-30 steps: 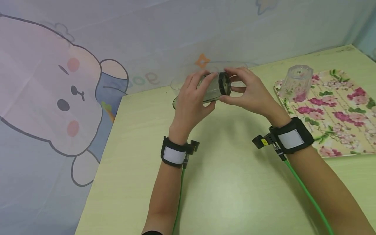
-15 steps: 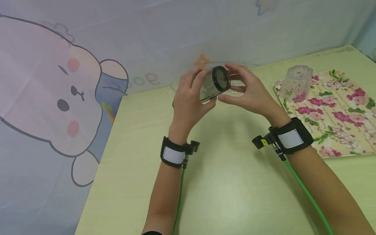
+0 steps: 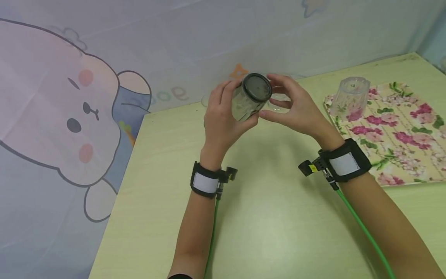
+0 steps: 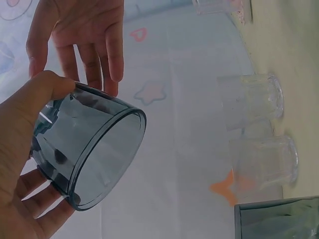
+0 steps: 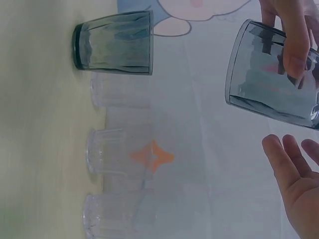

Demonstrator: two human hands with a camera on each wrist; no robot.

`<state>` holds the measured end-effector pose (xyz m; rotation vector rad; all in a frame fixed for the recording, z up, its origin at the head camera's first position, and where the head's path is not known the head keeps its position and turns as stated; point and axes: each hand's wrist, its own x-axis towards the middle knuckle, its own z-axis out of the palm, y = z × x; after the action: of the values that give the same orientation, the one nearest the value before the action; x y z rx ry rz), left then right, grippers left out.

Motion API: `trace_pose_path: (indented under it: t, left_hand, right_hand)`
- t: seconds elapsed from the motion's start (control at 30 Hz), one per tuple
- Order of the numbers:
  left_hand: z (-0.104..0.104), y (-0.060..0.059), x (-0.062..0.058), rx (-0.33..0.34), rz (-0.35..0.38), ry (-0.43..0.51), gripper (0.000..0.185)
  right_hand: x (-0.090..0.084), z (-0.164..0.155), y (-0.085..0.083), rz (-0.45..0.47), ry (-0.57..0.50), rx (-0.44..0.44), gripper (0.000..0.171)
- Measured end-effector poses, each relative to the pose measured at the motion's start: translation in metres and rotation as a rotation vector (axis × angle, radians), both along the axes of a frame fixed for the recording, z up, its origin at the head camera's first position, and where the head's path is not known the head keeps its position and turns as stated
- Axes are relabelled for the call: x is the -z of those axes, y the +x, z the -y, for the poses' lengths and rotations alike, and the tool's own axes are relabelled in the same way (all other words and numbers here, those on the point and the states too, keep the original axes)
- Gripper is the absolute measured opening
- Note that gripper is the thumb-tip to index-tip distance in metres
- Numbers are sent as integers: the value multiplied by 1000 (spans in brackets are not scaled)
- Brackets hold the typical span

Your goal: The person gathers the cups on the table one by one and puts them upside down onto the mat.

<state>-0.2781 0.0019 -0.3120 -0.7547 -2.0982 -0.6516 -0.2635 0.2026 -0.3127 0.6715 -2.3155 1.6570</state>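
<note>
My left hand (image 3: 223,112) grips a grey-tinted glass tumbler (image 4: 94,139), thumb on one side and fingers on the other. It is held off the table, tilted, its mouth angled downward and its thick round base (image 3: 257,87) turned up toward the head camera. Close beside the base is my right hand (image 3: 296,106), fingers spread and gently bent, holding nothing; the right wrist view shows a gap between its fingertips (image 5: 271,142) and the glass. A second grey tumbler (image 5: 117,44) stands upright on the table, mostly hidden behind my left hand in the head view.
Several clear glasses (image 5: 117,152) line the table's back edge by the printed cloth backdrop (image 3: 195,46). To the right, one clear glass (image 3: 352,97) sits on a flowered tray (image 3: 411,155). Green cables (image 3: 362,226) run from both wrist cameras along the forearms.
The tumbler has tipped from nearly lying sideways to base up. My right fingers, earlier around its base, have come away and stay beside it.
</note>
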Motion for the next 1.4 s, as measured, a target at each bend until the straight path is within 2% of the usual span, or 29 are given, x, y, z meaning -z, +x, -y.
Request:
trace_pose_path:
  t: [0.3, 0.6, 0.93, 1.27, 1.4]
  left_hand:
    - [0, -8, 6, 113, 26, 115, 71]
    - [-2, -12, 13, 174, 203, 256, 76]
    - [-5, -16, 20, 266, 351, 388, 72]
    - [-13, -16, 26, 290, 457, 436, 69]
    - [-20, -14, 29, 329, 458, 420, 68]
  right_hand:
    - [0, 0, 1, -3, -14, -4, 78]
    - [0, 0, 2, -9, -15, 2, 76]
    - [-1, 0, 2, -7, -9, 14, 74]
    - [-6, 0, 4, -39, 28, 71, 71]
    - [-9, -3, 8, -47, 80, 111, 74]
